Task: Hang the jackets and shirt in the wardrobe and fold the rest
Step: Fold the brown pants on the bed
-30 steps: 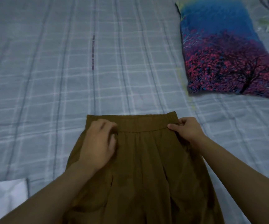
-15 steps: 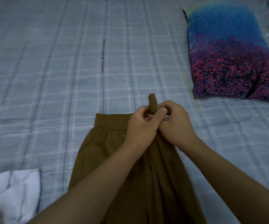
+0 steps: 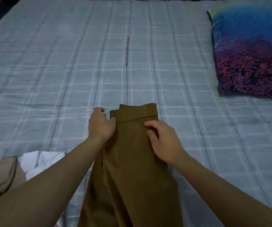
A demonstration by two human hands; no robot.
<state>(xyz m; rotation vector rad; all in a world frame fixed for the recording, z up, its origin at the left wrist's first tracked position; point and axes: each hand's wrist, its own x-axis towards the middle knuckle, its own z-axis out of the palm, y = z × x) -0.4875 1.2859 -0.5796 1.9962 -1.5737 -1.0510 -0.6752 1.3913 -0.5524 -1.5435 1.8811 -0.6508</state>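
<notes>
The brown trousers (image 3: 132, 161) lie folded lengthwise on the bed (image 3: 66, 71), the waistband end pointing away from the person. The left hand (image 3: 100, 126) rests at the left edge of the trousers, just under the waistband, with its thumb pressing on the cloth; its fingers curl loosely and hold nothing that I can see. The right hand (image 3: 163, 141) lies on top of the trousers with bent fingers pressing down, not grasping.

The risk, I think, is that the two layers slide apart: the waistband edges already do not match, so a careless next fold can become crooked.

The bed has a grey checked sheet. Right of the trousers, farther away, lies a colourful pillow (image 3: 249, 54); left of the trousers, nearer the person, lies white cloth (image 3: 37, 163).
</notes>
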